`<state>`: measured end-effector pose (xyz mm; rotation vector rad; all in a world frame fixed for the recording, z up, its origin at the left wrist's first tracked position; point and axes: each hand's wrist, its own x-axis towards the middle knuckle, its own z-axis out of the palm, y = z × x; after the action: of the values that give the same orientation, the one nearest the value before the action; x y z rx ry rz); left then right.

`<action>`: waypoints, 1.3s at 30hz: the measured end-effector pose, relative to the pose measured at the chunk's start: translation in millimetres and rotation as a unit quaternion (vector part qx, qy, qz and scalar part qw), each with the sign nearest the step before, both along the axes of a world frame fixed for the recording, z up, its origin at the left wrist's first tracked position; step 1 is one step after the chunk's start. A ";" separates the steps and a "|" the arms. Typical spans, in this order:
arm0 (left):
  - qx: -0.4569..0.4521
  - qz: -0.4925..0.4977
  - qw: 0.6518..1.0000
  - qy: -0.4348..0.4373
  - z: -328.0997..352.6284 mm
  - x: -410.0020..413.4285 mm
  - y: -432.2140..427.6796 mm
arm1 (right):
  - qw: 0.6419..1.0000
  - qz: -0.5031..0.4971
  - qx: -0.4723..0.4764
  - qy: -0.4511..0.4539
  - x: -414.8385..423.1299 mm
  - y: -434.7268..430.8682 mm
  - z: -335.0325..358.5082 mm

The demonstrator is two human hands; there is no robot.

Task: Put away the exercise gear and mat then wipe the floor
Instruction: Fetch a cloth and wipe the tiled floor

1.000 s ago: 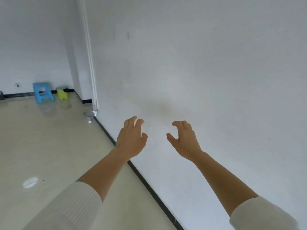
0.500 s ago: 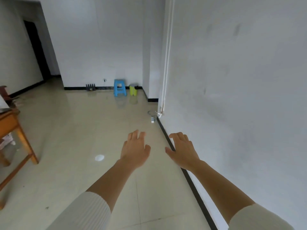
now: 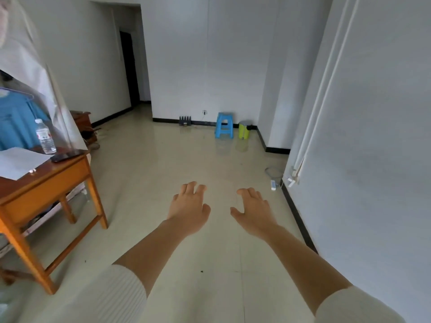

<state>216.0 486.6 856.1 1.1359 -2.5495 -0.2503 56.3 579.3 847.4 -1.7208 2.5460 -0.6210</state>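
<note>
You are in a room at home. It has a shiny floor, a wooden table with a water bottle, a blue stool and a hanging shirt.

1 head-worn wide-angle view faces forward and down along the floor toward the far wall.

Under your left hand and right hand lies the glossy tiled floor. Far ahead of them on it, a blue stool and a yellow-green bin stand side by side. Well left of your left hand, the wooden table bears a water bottle, a dark phone and white paper.
</note>
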 end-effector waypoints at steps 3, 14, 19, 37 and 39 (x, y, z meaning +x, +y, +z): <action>0.014 0.030 0.999 0.009 7.0 -4.4 -103.5 | 1.000 0.000 -0.002 -0.018 -7.7 -102.9 3.2; 0.010 0.028 1.000 0.000 27.7 -81.4 -387.9 | 0.999 -0.011 0.020 -0.024 -81.8 -394.4 25.2; 0.000 0.033 0.999 0.004 20.9 -137.1 -517.8 | 1.000 -0.007 0.012 -0.006 -142.3 -526.7 24.7; -0.006 0.072 0.997 -0.011 34.7 -358.1 -971.8 | 0.999 0.046 0.017 0.012 -356.2 -998.1 37.1; -0.013 0.069 0.997 -0.011 30.8 -385.3 -1028.1 | 0.999 0.045 0.014 0.018 -383.3 -1053.8 36.6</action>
<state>-169.2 -541.5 887.0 1.3044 -2.4709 -0.1706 -326.9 -474.6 884.0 -1.8423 2.4708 -0.5526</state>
